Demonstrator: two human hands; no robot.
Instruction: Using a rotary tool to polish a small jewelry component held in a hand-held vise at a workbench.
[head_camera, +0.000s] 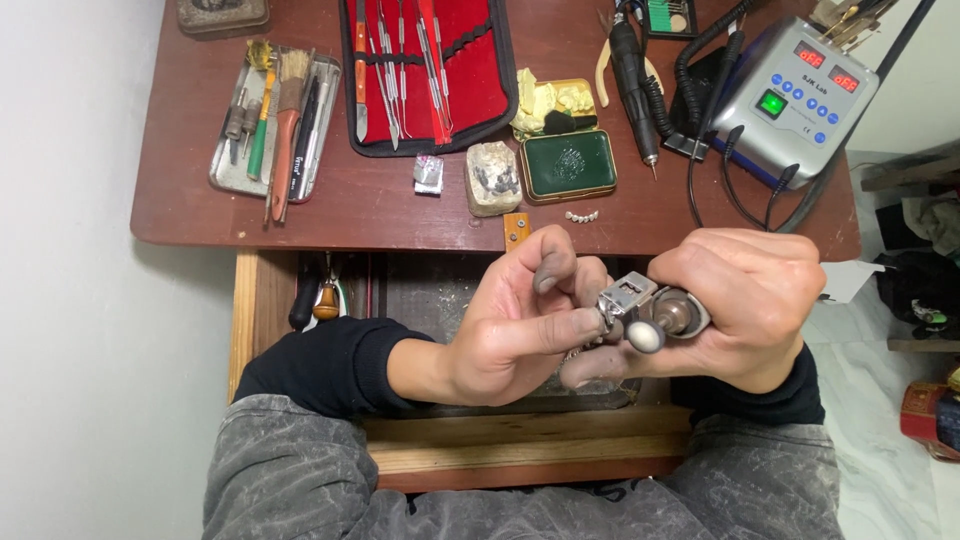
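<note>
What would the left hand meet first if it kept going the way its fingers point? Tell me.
The left hand points right, toward the right hand. Its fingers already touch the small metal piece at the rotary tool's tip, so that comes first.

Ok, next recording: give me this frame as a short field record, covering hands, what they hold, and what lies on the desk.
view: head camera, looking down at a brown wooden desk
left hand: pinches a small metal piece between thumb and fingers
right hand: grips a rotary handpiece with a rounded polishing tip beside the piece
desk, left: metal tray with a brush and tools
desk, middle: open red instrument roll, green tin, row of small teeth
desk, right: motor control box, second handpiece
</note>
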